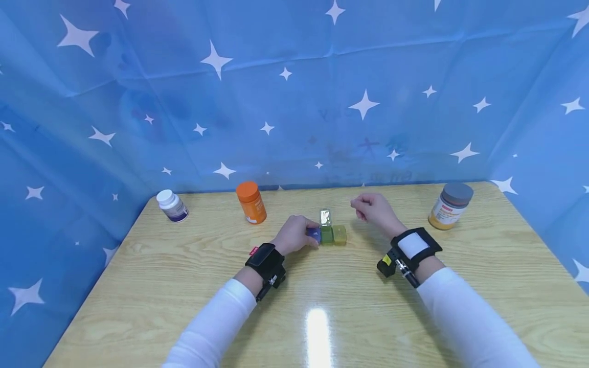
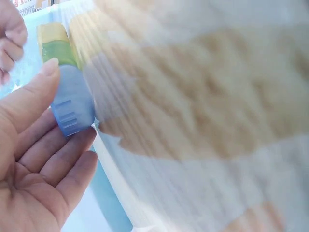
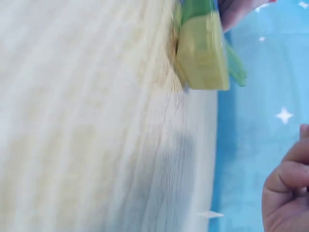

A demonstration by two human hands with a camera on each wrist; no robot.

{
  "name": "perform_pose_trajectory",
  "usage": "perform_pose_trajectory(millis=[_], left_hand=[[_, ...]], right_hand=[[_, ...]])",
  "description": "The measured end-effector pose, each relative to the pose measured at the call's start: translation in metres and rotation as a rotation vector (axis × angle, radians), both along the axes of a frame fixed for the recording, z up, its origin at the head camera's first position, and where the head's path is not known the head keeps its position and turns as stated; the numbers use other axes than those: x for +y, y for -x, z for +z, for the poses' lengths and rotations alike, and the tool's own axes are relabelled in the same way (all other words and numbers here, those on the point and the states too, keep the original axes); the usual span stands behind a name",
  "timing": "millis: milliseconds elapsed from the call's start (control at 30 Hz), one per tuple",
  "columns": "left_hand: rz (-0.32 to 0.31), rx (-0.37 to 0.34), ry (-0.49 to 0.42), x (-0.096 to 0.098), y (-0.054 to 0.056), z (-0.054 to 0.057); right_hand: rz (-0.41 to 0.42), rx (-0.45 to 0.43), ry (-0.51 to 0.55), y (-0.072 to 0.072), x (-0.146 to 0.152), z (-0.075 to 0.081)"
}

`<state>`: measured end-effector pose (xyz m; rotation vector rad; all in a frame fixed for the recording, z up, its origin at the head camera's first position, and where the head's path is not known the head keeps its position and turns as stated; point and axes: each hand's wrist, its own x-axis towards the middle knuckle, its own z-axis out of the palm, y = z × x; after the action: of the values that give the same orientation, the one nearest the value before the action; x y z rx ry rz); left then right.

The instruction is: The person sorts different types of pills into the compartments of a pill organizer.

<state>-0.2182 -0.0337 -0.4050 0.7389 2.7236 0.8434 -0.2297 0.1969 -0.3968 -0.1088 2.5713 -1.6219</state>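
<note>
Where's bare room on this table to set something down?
Bare wood lies between the white bottle and left sleeve, between the gray-lidded jar and right sleeve, and between the two sleeves. It's crowded around the pill box, which the left hand grips, right hand close.

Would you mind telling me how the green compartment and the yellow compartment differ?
The green compartment has its lid raised, while the yellow compartment looks closed. The green compartment sits in the middle, between the blue compartment and the yellow one; the yellow compartment is at the end nearer the right hand. Both stand side by side in the same row on the table.
</note>
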Motion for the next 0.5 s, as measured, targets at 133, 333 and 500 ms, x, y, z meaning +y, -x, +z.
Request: perform_pose_trajectory(millis=[133,333,500], left_hand=[[0.01,0.01,-0.027,-0.008,0.0,0.001],[0.196,0.213,-0.269,-0.033,0.002,0.024],[0.487,0.329,-0.578,-0.067,0.009,0.044]], right_hand=[[-0.019,0.037,0.0,-0.022,0.004,0.003],[-0.051,0.067,0.002,-0.053,0.005,0.011],[-0.059,0.129,0.01,-0.068,0.005,0.015]])
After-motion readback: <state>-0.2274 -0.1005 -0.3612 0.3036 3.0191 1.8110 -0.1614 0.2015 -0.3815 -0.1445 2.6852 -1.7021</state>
